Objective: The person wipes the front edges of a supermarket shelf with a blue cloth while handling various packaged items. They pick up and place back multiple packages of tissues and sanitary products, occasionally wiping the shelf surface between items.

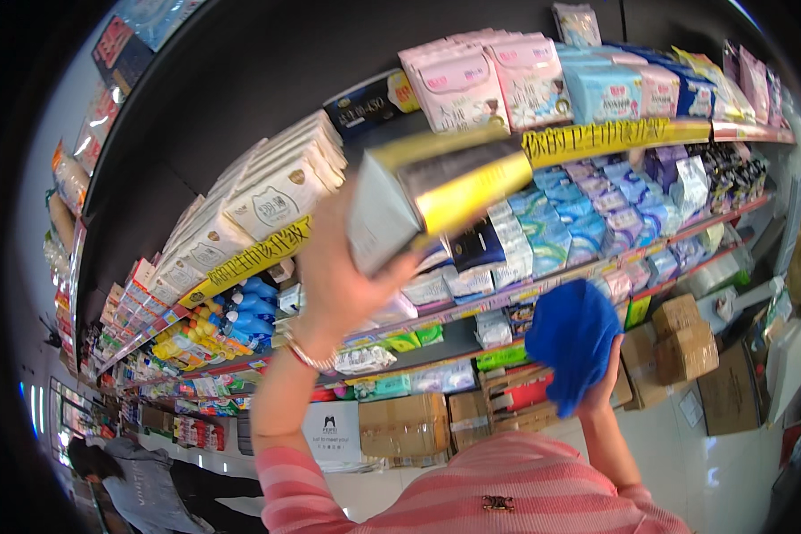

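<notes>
My left hand (340,267) is raised before the shelves and grips a boxy package (440,193) with grey, black and yellow sides, blurred by motion. The package overlaps the yellow shelf strip (594,141). Lower down on the right, my right hand (604,380) holds a bunched blue cloth (574,340) that hides part of the fingers. Pink packs (464,87) and a black pack (370,103) stand on the upper shelf above the held package. White packs (274,200) stand in rows to its left.
Lower shelves hold blue and purple packs (567,220) and blue bottles (250,317). Cardboard boxes (404,427) sit on the floor under the shelving, with more cartons (684,347) at the right. Another person (140,477) is at the lower left.
</notes>
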